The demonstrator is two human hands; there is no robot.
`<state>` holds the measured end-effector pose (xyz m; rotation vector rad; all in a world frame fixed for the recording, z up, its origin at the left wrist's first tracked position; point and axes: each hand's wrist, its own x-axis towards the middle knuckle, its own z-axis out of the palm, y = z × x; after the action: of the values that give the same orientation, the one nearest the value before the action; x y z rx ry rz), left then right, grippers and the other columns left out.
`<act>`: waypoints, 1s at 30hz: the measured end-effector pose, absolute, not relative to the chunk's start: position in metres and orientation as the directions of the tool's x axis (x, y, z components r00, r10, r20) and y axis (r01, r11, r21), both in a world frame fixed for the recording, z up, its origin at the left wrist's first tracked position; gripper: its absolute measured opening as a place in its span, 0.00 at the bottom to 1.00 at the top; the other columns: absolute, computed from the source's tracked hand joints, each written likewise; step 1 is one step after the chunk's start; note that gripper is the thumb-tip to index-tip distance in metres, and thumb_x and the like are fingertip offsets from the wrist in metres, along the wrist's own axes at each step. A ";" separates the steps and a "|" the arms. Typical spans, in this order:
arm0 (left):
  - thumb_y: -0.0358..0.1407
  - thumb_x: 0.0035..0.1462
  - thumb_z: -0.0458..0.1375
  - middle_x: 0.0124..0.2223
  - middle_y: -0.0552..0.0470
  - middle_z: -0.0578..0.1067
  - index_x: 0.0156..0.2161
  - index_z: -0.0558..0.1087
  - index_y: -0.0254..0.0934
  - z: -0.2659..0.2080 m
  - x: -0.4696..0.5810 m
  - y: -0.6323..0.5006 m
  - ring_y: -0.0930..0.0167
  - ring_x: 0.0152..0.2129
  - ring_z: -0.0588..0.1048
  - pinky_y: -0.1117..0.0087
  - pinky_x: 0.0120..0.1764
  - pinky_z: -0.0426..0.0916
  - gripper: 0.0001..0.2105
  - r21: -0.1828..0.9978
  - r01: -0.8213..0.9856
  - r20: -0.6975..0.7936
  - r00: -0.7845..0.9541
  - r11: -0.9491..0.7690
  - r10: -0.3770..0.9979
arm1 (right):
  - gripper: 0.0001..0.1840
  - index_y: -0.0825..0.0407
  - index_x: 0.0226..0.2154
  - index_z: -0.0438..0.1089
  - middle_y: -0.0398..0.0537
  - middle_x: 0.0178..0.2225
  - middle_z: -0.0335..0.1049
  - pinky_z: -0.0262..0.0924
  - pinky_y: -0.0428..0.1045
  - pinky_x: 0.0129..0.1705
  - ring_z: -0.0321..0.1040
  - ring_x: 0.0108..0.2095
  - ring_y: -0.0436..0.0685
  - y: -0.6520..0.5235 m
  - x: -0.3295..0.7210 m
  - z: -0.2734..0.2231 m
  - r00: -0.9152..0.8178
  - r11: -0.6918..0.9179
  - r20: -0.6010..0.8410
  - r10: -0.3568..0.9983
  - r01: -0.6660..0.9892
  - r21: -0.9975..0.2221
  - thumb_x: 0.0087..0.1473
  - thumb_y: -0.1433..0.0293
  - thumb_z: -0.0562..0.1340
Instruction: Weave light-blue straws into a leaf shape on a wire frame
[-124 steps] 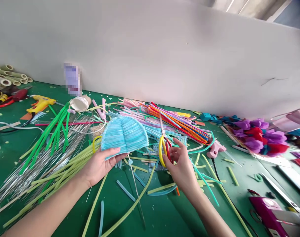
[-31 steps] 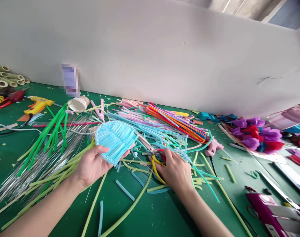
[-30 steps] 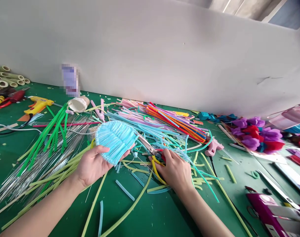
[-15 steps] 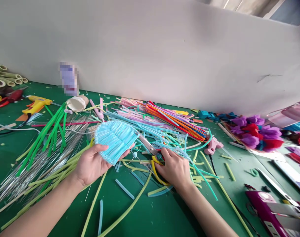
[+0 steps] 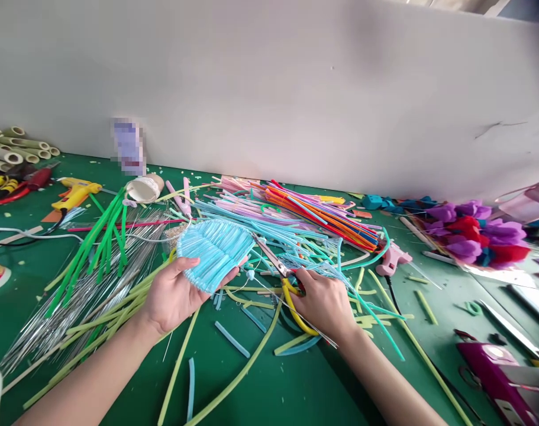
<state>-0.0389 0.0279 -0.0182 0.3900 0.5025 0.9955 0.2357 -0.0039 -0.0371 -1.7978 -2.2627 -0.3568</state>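
My left hand [image 5: 174, 296] holds a light blue, leaf-shaped piece made of pipe cleaners [image 5: 216, 251], thumb on its front and fingers behind it. A ridge runs along the middle of the piece. In my right hand [image 5: 325, 299] is a pair of scissors [image 5: 274, 259] with yellow and red handles. The blades point up and left, their tips at the right edge of the blue piece. Whether the tips touch it I cannot tell. Thin wires with a small blue tuft [image 5: 250, 275] hang between the two hands.
Loose pipe cleaners [image 5: 322, 219] in many colours are heaped behind my hands. Metal wires [image 5: 105, 284] and green strips lie left, near a yellow glue gun [image 5: 78, 192]. A pink glue gun [image 5: 391, 260], fabric flowers [image 5: 473, 234] and a purple power strip [image 5: 495, 378] are on the right.
The whole view has shifted slightly, so everything sits a little further right. The scissor blades look slightly more parted. Both hands keep their grips.
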 end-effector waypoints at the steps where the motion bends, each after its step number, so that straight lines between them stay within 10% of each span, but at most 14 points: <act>1: 0.28 0.59 0.52 0.57 0.39 0.74 0.69 0.49 0.38 -0.017 -0.039 0.028 0.52 0.55 0.71 0.49 0.58 0.64 0.34 0.530 -0.693 -0.220 0.446 0.490 0.868 | 0.11 0.53 0.30 0.72 0.45 0.22 0.75 0.41 0.48 0.22 0.67 0.19 0.52 -0.004 0.237 -0.038 -0.226 0.224 0.332 0.916 0.974 0.046 0.53 0.65 0.57; 14: 0.29 0.57 0.54 0.55 0.34 0.75 0.68 0.51 0.33 -0.017 -0.040 0.029 0.50 0.53 0.72 0.48 0.53 0.69 0.34 0.580 -0.655 -0.216 0.450 0.485 0.867 | 0.18 0.51 0.26 0.67 0.44 0.21 0.70 0.44 0.46 0.21 0.64 0.19 0.52 -0.002 0.243 -0.037 -0.029 0.085 0.445 0.895 0.991 -0.107 0.59 0.56 0.57; 21: 0.28 0.56 0.56 0.46 0.40 0.82 0.67 0.55 0.37 -0.018 -0.043 0.027 0.53 0.42 0.80 0.54 0.40 0.78 0.34 0.598 -0.603 -0.312 0.432 0.528 0.846 | 0.15 0.51 0.41 0.73 0.51 0.36 0.75 0.63 0.50 0.36 0.72 0.36 0.59 -0.004 0.247 -0.021 0.038 0.117 0.325 0.945 0.888 -0.445 0.57 0.59 0.60; 26: 0.25 0.54 0.59 0.44 0.44 0.83 0.66 0.57 0.40 -0.018 -0.041 0.024 0.55 0.38 0.82 0.55 0.37 0.79 0.35 0.613 -0.567 -0.369 0.409 0.550 0.834 | 0.20 0.53 0.33 0.77 0.49 0.28 0.75 0.63 0.48 0.33 0.70 0.29 0.54 -0.015 0.225 -0.005 0.079 0.018 0.047 0.996 0.339 -0.941 0.58 0.53 0.60; 30: 0.25 0.53 0.61 0.48 0.42 0.81 0.66 0.59 0.39 -0.021 -0.037 0.023 0.53 0.43 0.80 0.51 0.44 0.77 0.35 0.599 -0.531 -0.392 0.459 0.600 0.797 | 0.22 0.54 0.30 0.76 0.49 0.29 0.75 0.63 0.47 0.36 0.69 0.32 0.53 -0.019 0.208 -0.010 -0.076 -0.129 -0.122 0.990 -0.091 -0.988 0.58 0.53 0.60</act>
<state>-0.0373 0.0226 -0.0205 0.4250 0.7053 0.8484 0.2078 -0.0195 -0.0101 -1.1947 -1.1269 1.3973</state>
